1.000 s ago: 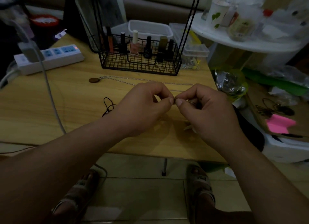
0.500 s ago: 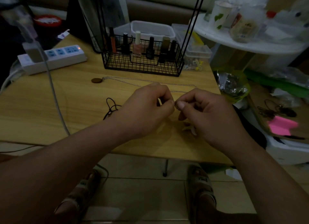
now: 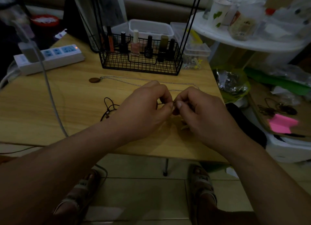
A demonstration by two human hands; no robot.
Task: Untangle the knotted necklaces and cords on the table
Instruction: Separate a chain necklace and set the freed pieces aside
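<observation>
Hands meet above light wooden table (image 3: 50, 110): left hand (image 3: 143, 110) and right hand (image 3: 202, 113) each pinch thin dark chain (image 3: 160, 103) between thumb and fingertip. Silver chain necklace with round brown pendant (image 3: 121, 77) lies flat just behind hands. Looped black cord (image 3: 108, 105) lies on table beside left wrist.

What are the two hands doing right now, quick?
Left hand: closed, pinching the thin chain.
Right hand: closed, pinching the same chain.
</observation>
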